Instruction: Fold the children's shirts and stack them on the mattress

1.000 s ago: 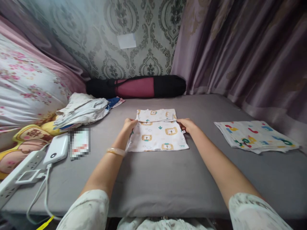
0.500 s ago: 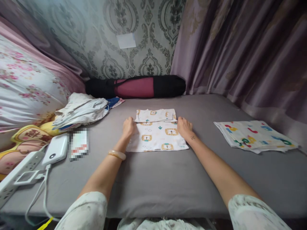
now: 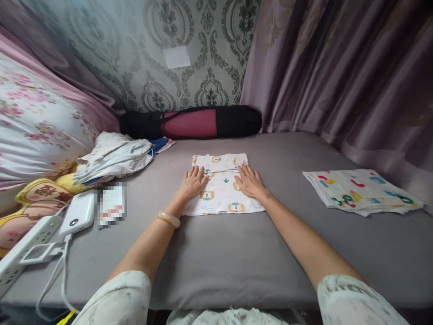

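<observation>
A white cloth with a yellow lion print (image 3: 221, 196) lies on the grey sheet in front of me, its far part folded over toward me. My left hand (image 3: 195, 181) rests flat on the cloth's left side, fingers spread, near the folded edge. On the right side, my right hand (image 3: 249, 180) lies flat in the same way with its fingers apart. Both palms cover parts of the cloth beneath them. Neither hand grips anything.
A folded white cloth with colourful shapes (image 3: 361, 192) lies to the right. At left are crumpled clothes (image 3: 117, 155), a white power bank (image 3: 77, 212), a power strip (image 3: 29, 246) with cables and a blurred item (image 3: 111, 205). A black and maroon long bag (image 3: 189, 123) lies along the wall.
Both hands have let go of the cloth's side edges and moved inward onto it, fingers now spread flat. The folded flap looks flatter.
</observation>
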The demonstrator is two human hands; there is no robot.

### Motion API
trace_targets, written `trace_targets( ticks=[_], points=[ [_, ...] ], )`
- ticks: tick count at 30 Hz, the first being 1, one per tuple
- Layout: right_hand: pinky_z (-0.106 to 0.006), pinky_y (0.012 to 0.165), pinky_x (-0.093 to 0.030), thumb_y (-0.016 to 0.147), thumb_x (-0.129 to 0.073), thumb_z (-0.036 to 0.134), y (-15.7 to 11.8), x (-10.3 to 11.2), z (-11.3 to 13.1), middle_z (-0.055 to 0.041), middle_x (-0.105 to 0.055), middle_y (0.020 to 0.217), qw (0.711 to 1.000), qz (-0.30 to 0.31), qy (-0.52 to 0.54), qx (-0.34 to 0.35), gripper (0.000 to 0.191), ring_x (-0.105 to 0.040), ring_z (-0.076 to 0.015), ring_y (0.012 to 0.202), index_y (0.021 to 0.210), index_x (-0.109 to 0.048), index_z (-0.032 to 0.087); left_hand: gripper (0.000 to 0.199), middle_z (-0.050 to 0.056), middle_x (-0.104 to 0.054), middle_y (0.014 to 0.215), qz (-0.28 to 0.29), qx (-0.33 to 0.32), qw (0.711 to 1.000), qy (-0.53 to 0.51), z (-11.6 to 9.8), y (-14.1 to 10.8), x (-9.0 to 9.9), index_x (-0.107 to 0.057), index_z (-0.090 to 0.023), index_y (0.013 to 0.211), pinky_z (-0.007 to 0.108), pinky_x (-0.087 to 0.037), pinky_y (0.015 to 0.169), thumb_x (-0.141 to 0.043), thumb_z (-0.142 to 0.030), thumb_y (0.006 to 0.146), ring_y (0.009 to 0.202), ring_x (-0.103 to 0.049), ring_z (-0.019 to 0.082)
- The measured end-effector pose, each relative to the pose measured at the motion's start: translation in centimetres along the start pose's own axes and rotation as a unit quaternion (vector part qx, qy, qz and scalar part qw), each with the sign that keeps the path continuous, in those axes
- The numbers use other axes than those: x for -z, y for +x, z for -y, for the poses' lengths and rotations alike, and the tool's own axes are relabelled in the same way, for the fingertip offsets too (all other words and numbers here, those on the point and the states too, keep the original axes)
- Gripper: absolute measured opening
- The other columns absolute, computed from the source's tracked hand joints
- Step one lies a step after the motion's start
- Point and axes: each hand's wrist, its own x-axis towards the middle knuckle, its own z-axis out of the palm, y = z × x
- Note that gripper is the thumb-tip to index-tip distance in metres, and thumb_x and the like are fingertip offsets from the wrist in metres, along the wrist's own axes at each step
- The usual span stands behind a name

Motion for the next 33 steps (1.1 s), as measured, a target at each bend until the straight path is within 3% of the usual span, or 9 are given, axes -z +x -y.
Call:
trace_targets(
  ticks=[5, 11, 15, 22, 25, 28, 33],
  points=[
    [-0.051, 0.119, -0.012, 0.1, -0.021, 0.043, -0.6, 0.7, -0.4, -0.0114, -0.015, 0.162, 0.999, 0.027, 0.028, 0.012, 0.062, -0.007, -0.0237, 0.149, 0.154, -0.025, 0.014, 0.066, 0.017, -0.02, 0.16, -0.012, -0.02, 1.0, 0.019, -0.1, -0.8, 0.6, -0.027, -0.014, 0.152, 0.056, -0.01, 0.117, -0.021, -0.052, 0.098, 0.149, -0.011, 0.031],
    [-0.049, 0.12, -0.009, 0.098, -0.018, 0.05, -4.8, 1.5, -0.9, -0.0116, -0.015, 0.161, 0.996, 0.049, 0.038, 0.066, 0.069, -0.009, -0.0248, 0.149, 0.154, -0.023, 0.01, 0.065, 0.012, -0.019, 0.161, 0.003, -0.124, 0.992, 0.026, 0.6, -5.1, 0.5, -0.027, -0.018, 0.153, 0.049, -0.008, 0.12, -0.024, -0.053, 0.098, 0.15, -0.01, 0.025],
    [-0.046, 0.121, -0.009, 0.099, -0.018, 0.05, -6.4, 1.4, -1.0, -0.0106, -0.015, 0.161, 0.996, 0.062, 0.03, 0.059, 0.069, -0.01, -0.0238, 0.149, 0.154, -0.023, 0.01, 0.064, 0.011, -0.019, 0.161, 0.024, -0.103, 0.994, 0.007, 1.6, -6.4, -0.2, -0.029, -0.019, 0.152, 0.046, -0.014, 0.119, -0.026, -0.053, 0.098, 0.149, -0.012, 0.025],
    [-0.047, 0.121, -0.01, 0.099, -0.023, 0.046, -6.4, 1.0, -1.9, -0.0115, -0.021, 0.16, 0.995, 0.043, 0.049, 0.08, 0.063, -0.014, -0.0233, 0.148, 0.153, -0.029, 0.013, 0.063, 0.013, -0.023, 0.16, 0.017, -0.099, 0.995, -0.003, 1.5, -6.8, 0.0, -0.032, -0.018, 0.151, 0.049, -0.014, 0.119, -0.028, -0.053, 0.098, 0.149, -0.017, 0.027],
    [-0.043, 0.12, -0.017, 0.098, -0.031, 0.042, -7.5, 1.3, -3.3, -0.0098, -0.028, 0.158, 0.989, 0.031, 0.091, 0.11, 0.059, -0.022, -0.0219, 0.147, 0.151, -0.034, 0.017, 0.061, 0.014, -0.034, 0.155, -0.004, -0.137, 0.99, -0.023, 1.8, -8.6, 0.9, -0.039, -0.02, 0.147, 0.049, -0.017, 0.118, -0.03, -0.054, 0.097, 0.144, -0.028, 0.027],
    [-0.041, 0.116, -0.029, 0.096, -0.037, 0.037, -9.4, 2.1, -4.4, -0.0062, -0.038, 0.154, 0.983, 0.001, 0.127, 0.129, 0.052, -0.036, -0.0222, 0.14, 0.146, -0.043, 0.023, 0.054, 0.012, -0.048, 0.143, -0.008, -0.18, 0.982, -0.048, 2.7, -10.7, 1.9, -0.056, -0.026, 0.133, 0.042, -0.031, 0.112, -0.04, -0.06, 0.093, 0.13, -0.046, 0.026],
    [-0.039, 0.103, -0.043, 0.098, -0.039, 0.032, -12.3, 3.8, -4.6, -0.0083, -0.062, 0.124, 0.976, -0.019, 0.119, 0.182, 0.035, -0.055, -0.0231, 0.118, 0.119, -0.066, 0.025, 0.041, 0.007, -0.062, 0.118, -0.02, -0.195, 0.979, -0.062, 4.4, -12.3, 2.3, -0.069, -0.03, 0.11, 0.036, -0.042, 0.098, -0.049, -0.059, 0.089, 0.109, -0.057, 0.023]
  ],
)
